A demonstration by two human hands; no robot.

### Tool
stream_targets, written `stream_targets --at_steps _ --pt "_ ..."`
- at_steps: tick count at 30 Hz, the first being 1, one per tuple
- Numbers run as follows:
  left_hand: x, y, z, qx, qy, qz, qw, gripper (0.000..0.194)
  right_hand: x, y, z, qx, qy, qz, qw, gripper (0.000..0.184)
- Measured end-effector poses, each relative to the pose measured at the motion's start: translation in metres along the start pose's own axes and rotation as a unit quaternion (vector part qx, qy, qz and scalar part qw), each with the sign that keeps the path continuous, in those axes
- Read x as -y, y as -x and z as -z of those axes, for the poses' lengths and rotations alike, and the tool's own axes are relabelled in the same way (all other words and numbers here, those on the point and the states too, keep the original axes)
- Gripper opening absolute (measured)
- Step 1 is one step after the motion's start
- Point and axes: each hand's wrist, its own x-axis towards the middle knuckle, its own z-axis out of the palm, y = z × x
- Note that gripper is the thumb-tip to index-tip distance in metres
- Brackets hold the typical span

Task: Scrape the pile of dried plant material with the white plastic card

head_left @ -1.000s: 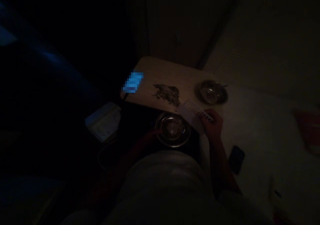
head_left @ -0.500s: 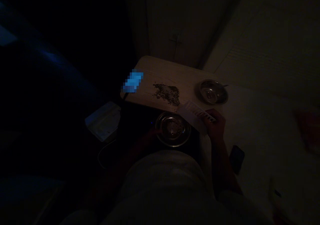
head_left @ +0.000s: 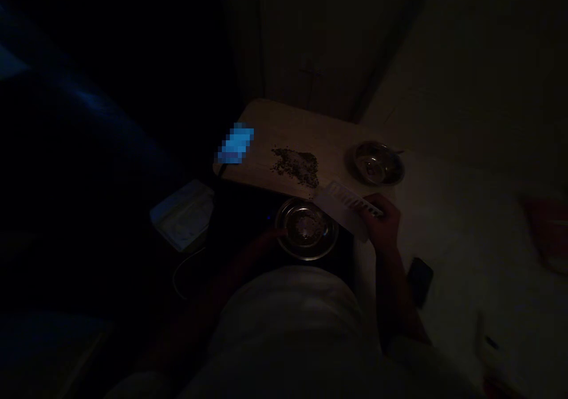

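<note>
The scene is very dark. My right hand (head_left: pixel 384 220) is closed round the end of a pale flat piece with a row of slots (head_left: pixel 338 208), whose far end lies at the front edge of the wooden board (head_left: pixel 337 128). On that board is a loose pile of small dark and pale bits (head_left: pixel 296 165). Below the board's edge my left hand (head_left: pixel 276 233) is closed at the left rim of a shiny metal bowl (head_left: pixel 307 256), its fingers mostly lost in shadow. Some small bits (head_left: pixel 306 226) show inside this bowl.
A second metal bowl (head_left: pixel 378 163) stands at the board's right end. A glowing blue blurred screen (head_left: pixel 236 144) is at its left end. A dark phone (head_left: pixel 419 280) lies on the pale surface at right, with a red item (head_left: pixel 545 227) farther off. A pale container (head_left: pixel 183 215) sits lower left.
The slotted piece in my right hand has tilted very slightly. Both hands, the bowls and the pile stay in nearly the same places.
</note>
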Motion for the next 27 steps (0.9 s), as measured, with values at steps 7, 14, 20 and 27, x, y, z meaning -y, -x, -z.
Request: stream_targets --at_steps 7,14,20,27 --pt "0.0009 -0.0006 0.0004 -0.001 0.005 -0.002 1.0 0.061 -0.0022 -0.0006 -0.0021 -0.028 0.002 0.005 1.0 0.014" --pt "-0.0015 0.0018 -0.0023 -0.016 0.006 0.007 1.0 0.068 -0.0016 -0.0007 -0.0017 -0.008 -0.008 -0.005 1.0 0.015" --pt "0.0015 -0.0005 0.001 -0.011 -0.004 0.006 1.0 0.065 -0.0019 0.0004 -0.0048 -0.021 -0.006 -0.002 1.0 0.014" --pt "0.0004 0.0 -0.0016 -0.007 0.005 0.0 1.0 0.068 -0.0025 0.001 -0.009 -0.04 0.009 0.0 0.999 0.015"
